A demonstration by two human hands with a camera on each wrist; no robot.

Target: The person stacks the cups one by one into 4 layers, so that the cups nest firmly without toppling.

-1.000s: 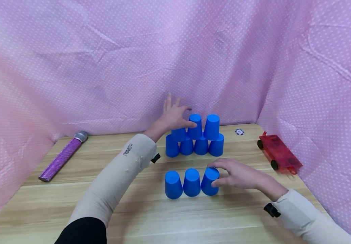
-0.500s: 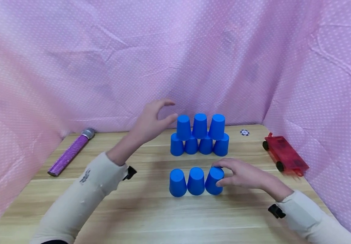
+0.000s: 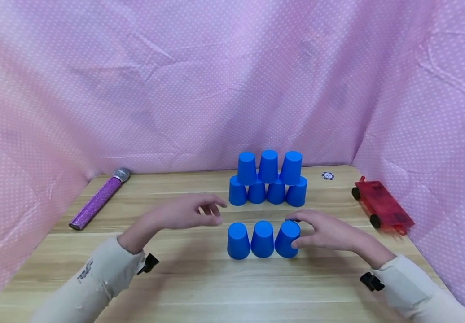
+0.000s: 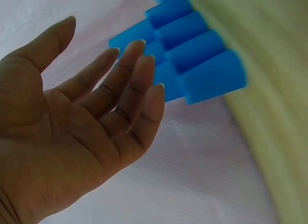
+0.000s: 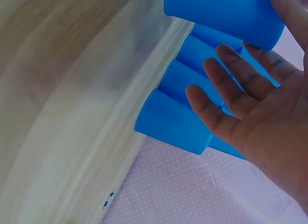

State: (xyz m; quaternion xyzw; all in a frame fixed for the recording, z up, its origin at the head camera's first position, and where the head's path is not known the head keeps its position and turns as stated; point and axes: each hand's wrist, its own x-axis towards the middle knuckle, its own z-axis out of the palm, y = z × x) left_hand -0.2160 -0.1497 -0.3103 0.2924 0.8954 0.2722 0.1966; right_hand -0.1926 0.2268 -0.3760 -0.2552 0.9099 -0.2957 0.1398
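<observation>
Three upside-down blue cups stand in a front row: a left cup (image 3: 238, 242), a middle cup (image 3: 262, 240) and a right cup (image 3: 286, 242). My right hand (image 3: 331, 231) holds the right cup between thumb and index finger; the other fingers are spread in the right wrist view. Left of the row, my left hand (image 3: 182, 211) hovers with loosely bent fingers and touches nothing. Behind stands a two-level stack of the same cups, several in its lower row (image 3: 276, 194) and three in its upper row (image 3: 268, 167).
A purple glittery microphone (image 3: 97, 202) lies at the table's left. Toward the right are a poker chip (image 3: 327, 176) and a translucent red toy cart (image 3: 383, 202) with black wheels. Pink dotted cloth (image 3: 176, 89) hangs around the back and sides of the wooden table (image 3: 200, 287).
My left hand has come away from the stack's upper left cup, moving left, then down toward the front row. My right hand keeps its place at the right cup. The view has shifted slightly.
</observation>
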